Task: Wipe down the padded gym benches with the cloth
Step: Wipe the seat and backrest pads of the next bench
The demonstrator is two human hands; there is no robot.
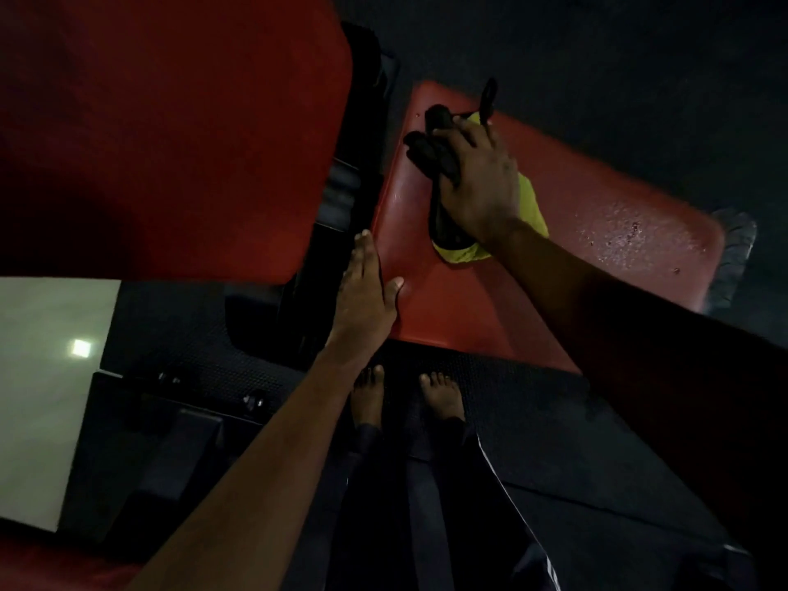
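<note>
Bare feet (pixel 405 398) planted on black rubber flooring (pixel 554 420), right at the edge of the red seat pad (pixel 490 300). Left hand (pixel 366 287) lies flat, fingers straight and released, on the pad's near corner, probably bracing the lean. Right hand (pixel 477 181) is clenched round a yellow cloth (pixel 533 206) plus a dark rag or strap (can't tell which), pressing it onto mid-pad. Wet sheen further right suggests wiping underway. Red backrest (pixel 170 134) looks dry.
</note>
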